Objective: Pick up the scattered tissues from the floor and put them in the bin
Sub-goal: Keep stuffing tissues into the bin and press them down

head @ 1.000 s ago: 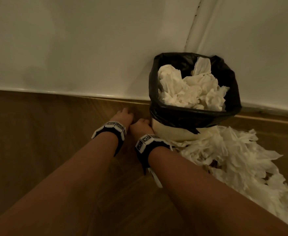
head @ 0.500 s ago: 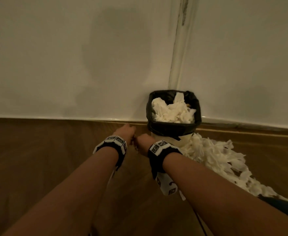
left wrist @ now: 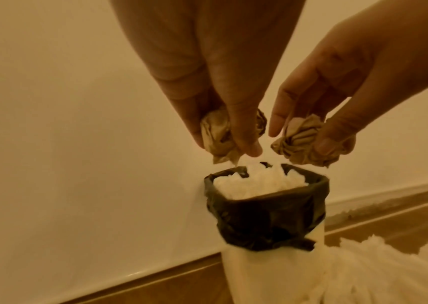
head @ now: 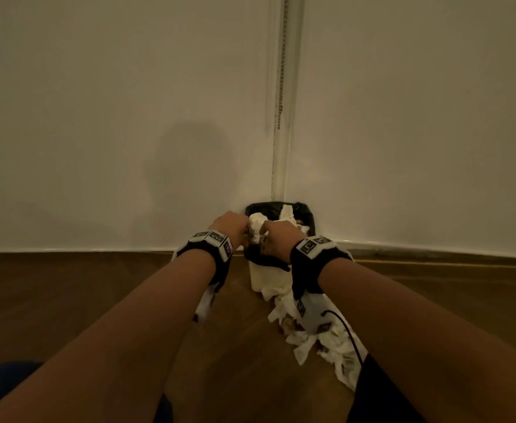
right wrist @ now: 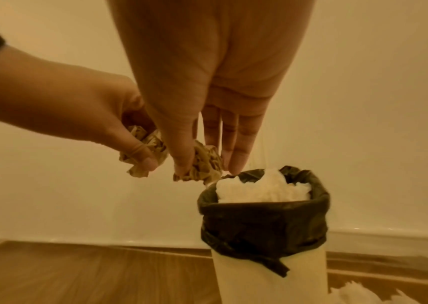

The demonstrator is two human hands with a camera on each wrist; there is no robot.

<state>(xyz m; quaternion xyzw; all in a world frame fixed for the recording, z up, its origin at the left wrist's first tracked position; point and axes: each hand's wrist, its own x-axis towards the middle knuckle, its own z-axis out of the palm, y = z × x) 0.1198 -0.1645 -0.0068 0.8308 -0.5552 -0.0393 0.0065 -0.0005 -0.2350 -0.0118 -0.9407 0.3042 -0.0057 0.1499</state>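
Note:
A white bin (head: 267,277) with a black liner (left wrist: 265,211) stands in the wall corner, heaped with white tissues (right wrist: 262,189). Both hands hover just above its rim. My left hand (left wrist: 224,144) pinches a crumpled tissue wad (left wrist: 218,133) between thumb and fingers. My right hand (right wrist: 206,166) pinches a second crumpled wad (right wrist: 205,162), right beside the left one. In the head view the left hand (head: 230,227) and right hand (head: 278,236) nearly touch over the bin. A trail of scattered tissues (head: 327,340) lies on the floor from the bin's base toward me, on the right.
White walls (head: 98,117) meet behind the bin, with a pale vertical strip (head: 281,117) in the corner. The floor (head: 67,300) is brown wood. A black cable (head: 348,334) hangs from the right wrist strap over the tissue trail.
Both hands rose from the floor left of the bin to above its rim, each now holding a crumpled tissue. The head has pulled back and tilted up.

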